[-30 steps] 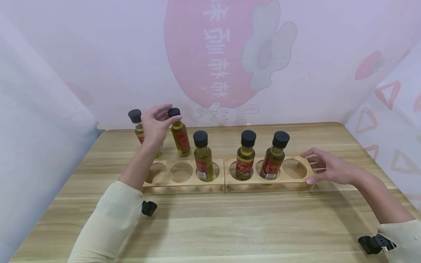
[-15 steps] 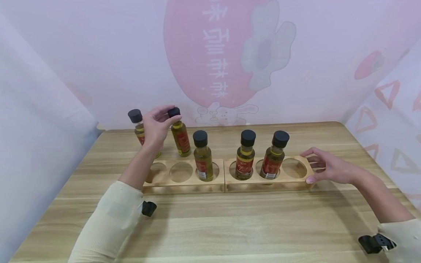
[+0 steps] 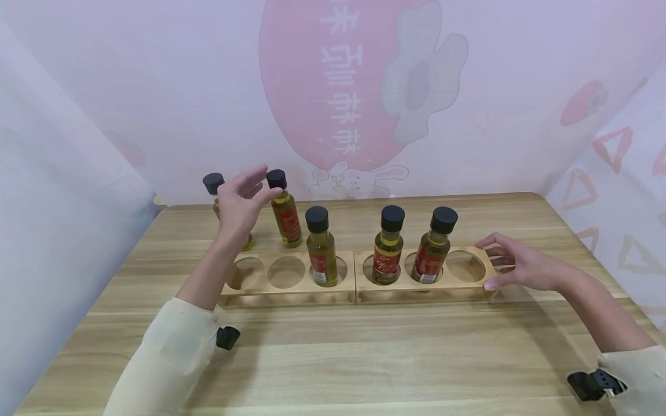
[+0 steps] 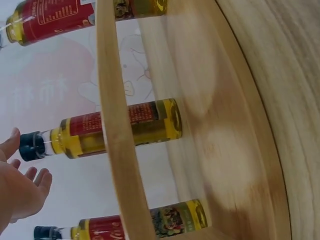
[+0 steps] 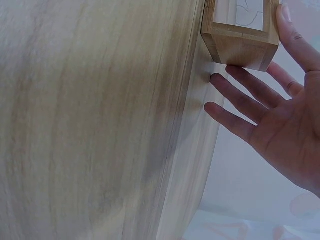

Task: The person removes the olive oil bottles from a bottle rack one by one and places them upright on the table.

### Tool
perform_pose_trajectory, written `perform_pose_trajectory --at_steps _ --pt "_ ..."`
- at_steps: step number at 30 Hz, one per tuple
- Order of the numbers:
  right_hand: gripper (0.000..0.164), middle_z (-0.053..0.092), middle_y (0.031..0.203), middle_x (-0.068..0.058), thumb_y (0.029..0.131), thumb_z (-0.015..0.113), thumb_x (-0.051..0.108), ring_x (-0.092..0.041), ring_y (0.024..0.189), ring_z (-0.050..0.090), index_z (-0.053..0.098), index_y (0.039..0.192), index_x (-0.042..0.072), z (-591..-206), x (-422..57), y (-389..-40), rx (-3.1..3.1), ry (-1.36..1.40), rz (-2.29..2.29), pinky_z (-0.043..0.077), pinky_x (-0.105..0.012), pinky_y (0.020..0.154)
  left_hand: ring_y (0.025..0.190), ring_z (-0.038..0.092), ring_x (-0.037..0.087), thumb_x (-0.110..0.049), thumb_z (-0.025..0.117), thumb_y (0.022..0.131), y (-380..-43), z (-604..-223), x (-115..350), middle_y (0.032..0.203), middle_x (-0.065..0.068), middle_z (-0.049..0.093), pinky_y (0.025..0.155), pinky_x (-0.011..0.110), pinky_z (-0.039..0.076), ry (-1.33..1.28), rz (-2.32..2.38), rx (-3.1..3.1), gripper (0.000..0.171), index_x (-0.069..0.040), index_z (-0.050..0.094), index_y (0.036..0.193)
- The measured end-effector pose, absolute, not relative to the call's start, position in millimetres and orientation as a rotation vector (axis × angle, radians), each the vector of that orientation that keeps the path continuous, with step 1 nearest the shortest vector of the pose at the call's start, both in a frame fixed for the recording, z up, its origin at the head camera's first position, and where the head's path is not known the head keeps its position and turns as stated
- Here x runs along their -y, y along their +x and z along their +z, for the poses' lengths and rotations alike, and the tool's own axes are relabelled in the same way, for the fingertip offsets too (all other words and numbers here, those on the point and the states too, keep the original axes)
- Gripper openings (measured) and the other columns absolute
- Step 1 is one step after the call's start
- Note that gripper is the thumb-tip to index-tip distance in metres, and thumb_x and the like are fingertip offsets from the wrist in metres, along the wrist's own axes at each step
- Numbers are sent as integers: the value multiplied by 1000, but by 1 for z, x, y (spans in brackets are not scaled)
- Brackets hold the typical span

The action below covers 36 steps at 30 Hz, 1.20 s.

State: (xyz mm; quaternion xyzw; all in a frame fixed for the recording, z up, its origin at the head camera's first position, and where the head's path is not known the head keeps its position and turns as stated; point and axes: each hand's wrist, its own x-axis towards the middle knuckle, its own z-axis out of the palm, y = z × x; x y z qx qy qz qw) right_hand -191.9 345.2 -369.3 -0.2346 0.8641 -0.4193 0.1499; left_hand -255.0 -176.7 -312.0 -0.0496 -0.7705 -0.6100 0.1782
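Note:
My left hand (image 3: 239, 202) is beside the black cap of an olive oil bottle (image 3: 289, 225) behind the left rack, fingers spread and thumb near the cap. Another olive oil bottle (image 3: 212, 184) stands behind that hand, partly hidden. The left wooden bottle rack (image 3: 291, 297) has one bottle (image 3: 322, 260) in its right hole. In the right wooden bottle rack (image 3: 432, 293) two red-labelled bottles, one (image 3: 387, 260) in the left hole and one (image 3: 430, 257) in the middle, stand upright. My right hand (image 3: 528, 268) grips this rack's right end between thumb and index finger, the other fingers extended.
Both racks stand end to end across the wooden table (image 3: 333, 358). A pale printed curtain (image 3: 182, 104) hangs behind the table and along its sides. Black wrist devices (image 3: 227, 338) sit at the sleeves.
My left hand has let go of the bottle cap and shifted slightly left. That bottle remains standing behind the left rack. My right hand has not moved.

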Motion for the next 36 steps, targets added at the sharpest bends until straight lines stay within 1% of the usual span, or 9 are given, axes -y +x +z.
perform_pose_trajectory --at_steps 4,9,12,16,19,23,26,32,36 --pt "71 54 138 -39 84 85 1 -62 126 52 40 138 -10 -369 -346 -192 -2483 -674 -1199 53 -61 98 127 64 30 -11 83 90 -246 -309 177 137 17 67 108 33 51 -178 -1711 2098 50 -1 67 135" --pt "72 55 138 -39 84 85 2 -61 127 52 39 139 -10 -369 -346 -193 -2484 -665 -1190 54 -61 98 99 72 18 -5 83 88 -236 -304 174 120 16 73 90 22 58 -201 -1703 2015 38 1 72 124" --pt "71 55 138 -39 84 85 1 -61 126 53 40 138 -10 -369 -347 -192 -2486 -667 -1191 55 -54 98 93 72 12 -7 84 89 -229 -301 170 116 13 75 87 20 58 -206 -1721 2020 37 0 73 123" --pt "70 55 138 -38 84 84 1 -61 126 53 40 137 -10 -369 -346 -192 -2485 -678 -1194 56 -39 96 96 71 12 -10 81 92 -219 -299 165 113 9 75 90 20 57 -240 -1770 2064 37 3 70 124" --pt "70 55 138 -38 84 84 1 -60 126 54 40 138 -10 -369 -346 -192 -2483 -683 -1194 56 -39 97 99 71 11 -9 78 94 -215 -300 162 110 2 76 94 21 56 -301 -1816 2094 35 5 69 125" --pt "69 55 138 -38 85 84 1 -60 127 53 40 138 -10 -369 -346 -192 -2482 -683 -1192 55 -46 98 101 71 11 -8 77 95 -211 -303 157 109 -6 76 96 23 55 -388 -1895 2134 32 -3 70 126" --pt "69 54 138 -39 85 84 1 -61 127 52 40 137 -10 -369 -346 -191 -2480 -686 -1192 55 -48 98 106 71 12 -7 76 95 -207 -306 153 114 -5 75 98 23 55 -443 -1962 2167 35 -7 69 130" --pt "69 54 138 -39 85 84 1 -62 126 52 40 137 -10 -369 -344 -191 -2478 -690 -1194 53 -59 98 118 68 17 4 72 94 -200 -308 146 131 12 70 101 28 55 -540 -2029 2212 49 0 58 141" --pt "70 54 138 -39 85 84 2 -62 126 52 40 137 -10 -369 -344 -191 -2482 -682 -1189 53 -60 98 121 66 16 9 72 92 -197 -311 142 140 20 63 105 32 54 -591 -2033 2257 55 4 55 144"
